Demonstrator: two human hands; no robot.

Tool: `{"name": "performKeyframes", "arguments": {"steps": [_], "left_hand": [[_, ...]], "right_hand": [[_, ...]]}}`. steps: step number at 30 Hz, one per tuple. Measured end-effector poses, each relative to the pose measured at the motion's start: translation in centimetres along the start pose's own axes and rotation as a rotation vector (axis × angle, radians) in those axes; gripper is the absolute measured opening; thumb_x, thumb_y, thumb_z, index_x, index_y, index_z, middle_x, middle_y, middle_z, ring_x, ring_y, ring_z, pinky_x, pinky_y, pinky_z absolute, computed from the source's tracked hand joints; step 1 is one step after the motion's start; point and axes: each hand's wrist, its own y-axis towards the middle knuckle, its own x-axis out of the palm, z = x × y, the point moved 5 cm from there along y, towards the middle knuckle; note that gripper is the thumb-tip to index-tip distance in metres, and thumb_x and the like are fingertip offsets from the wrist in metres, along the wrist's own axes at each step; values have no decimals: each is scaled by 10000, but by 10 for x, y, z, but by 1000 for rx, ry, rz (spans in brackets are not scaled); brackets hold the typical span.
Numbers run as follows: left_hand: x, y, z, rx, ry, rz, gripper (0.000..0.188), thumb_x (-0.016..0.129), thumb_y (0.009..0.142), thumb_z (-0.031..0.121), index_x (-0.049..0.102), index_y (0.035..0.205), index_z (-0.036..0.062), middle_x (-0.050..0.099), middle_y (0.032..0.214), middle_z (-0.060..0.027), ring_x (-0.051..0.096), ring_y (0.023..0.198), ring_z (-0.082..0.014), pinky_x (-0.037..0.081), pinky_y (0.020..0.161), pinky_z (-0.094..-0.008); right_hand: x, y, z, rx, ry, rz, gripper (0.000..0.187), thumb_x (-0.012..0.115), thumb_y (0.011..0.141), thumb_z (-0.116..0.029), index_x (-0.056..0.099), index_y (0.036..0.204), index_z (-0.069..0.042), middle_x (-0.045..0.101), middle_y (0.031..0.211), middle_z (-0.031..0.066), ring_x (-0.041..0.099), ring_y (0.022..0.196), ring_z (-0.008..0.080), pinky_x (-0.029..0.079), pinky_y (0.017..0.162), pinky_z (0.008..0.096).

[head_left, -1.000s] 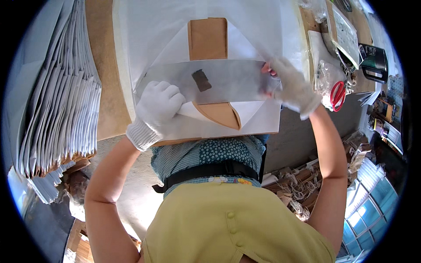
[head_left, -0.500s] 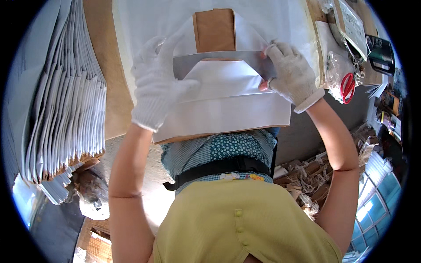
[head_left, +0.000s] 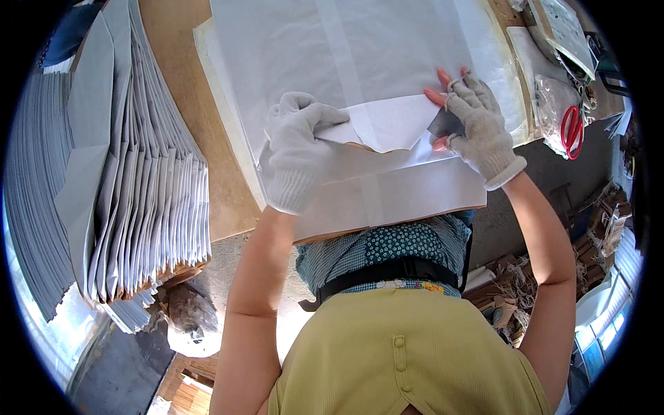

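A large white paper bag (head_left: 387, 194) with a brown inner side lies at the table's near edge, a flap (head_left: 394, 121) at its end folded over. My left hand (head_left: 294, 142), in a white knit glove, is closed on the flap's left corner with the thumb pointing inward. My right hand (head_left: 477, 124), in a glove that leaves fingertips bare, has its fingers apart, touching the flap's right end. A grey piece (head_left: 446, 123) shows between the right thumb and fingers; how far it runs under the flap is hidden.
A thick row of folded white paper bags (head_left: 152, 200) stands on the left, beside a stack of grey-white sheets (head_left: 38, 180). Red-handled scissors (head_left: 572, 131) and a clear plastic bag (head_left: 553, 104) lie at the right edge. Brown scraps and string (head_left: 512, 294) cover the floor at lower right.
The bag's far flap, with its brown patch, has been folded toward me over the grey piece. My left hand went from spread to closed at the flap's corner. The view has shifted left.
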Motion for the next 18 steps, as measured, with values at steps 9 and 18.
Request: {"name": "performKeyframes", "arguments": {"steps": [9, 18], "left_hand": [[6, -11, 14, 249, -29, -361, 281, 847, 695, 117, 781, 967, 98, 626, 1154, -94, 607, 1089, -286, 512, 937, -375], [13, -24, 11, 366, 493, 275, 370, 720, 814, 169, 658, 1169, 84, 576, 1139, -103, 581, 1060, -312, 474, 917, -489]], "right_hand": [[4, 13, -38, -347, 167, 207, 336, 709, 903, -253, 751, 1218, -141, 672, 1362, 81, 480, 1437, 304, 285, 1244, 496], [15, 33, -90, -314, 168, 360, 387, 630, 902, -229, 708, 1260, -105, 649, 1381, 103, 533, 1358, 341, 353, 1200, 489]]}}
